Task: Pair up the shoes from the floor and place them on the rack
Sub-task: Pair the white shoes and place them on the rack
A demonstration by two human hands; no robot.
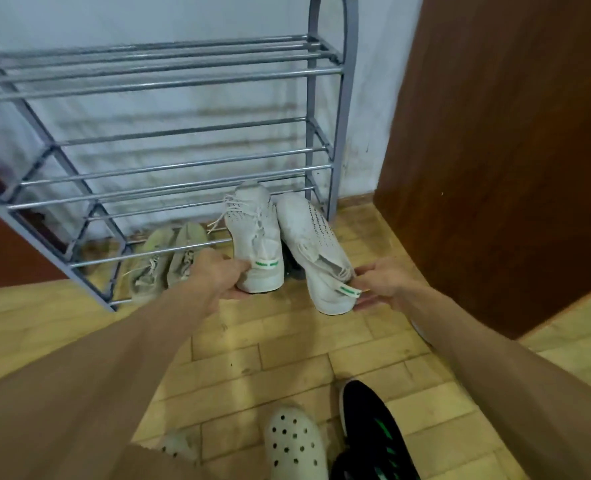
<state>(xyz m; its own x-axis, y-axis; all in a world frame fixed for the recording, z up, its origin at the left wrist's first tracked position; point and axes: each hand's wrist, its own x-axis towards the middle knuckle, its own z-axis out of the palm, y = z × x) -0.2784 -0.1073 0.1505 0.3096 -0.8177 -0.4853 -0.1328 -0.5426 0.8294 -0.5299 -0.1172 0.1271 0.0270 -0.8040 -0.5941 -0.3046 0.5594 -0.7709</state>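
Grey metal tube rack (169, 161) fills the upper left, beige knit pair (169, 258) already on its bottom rung. Left hand (218, 275) and right hand (380, 284) each grip a white knit sneaker's heel mid-frame; white perforated clog (294, 441) and black green-striped trainer (373, 431) wait bottom centre.

Dim, even light; motion-blurred, edges bowed.

The grey tubular metal shoe rack (169, 69) looked smooth with a dull sheen. The two white knit-cloth sneakers (257, 237) appeared matt and perforated. The yellowish wood-plank floor (287, 344) looked scuffed, and the white holed plastic clog (296, 445) smooth.
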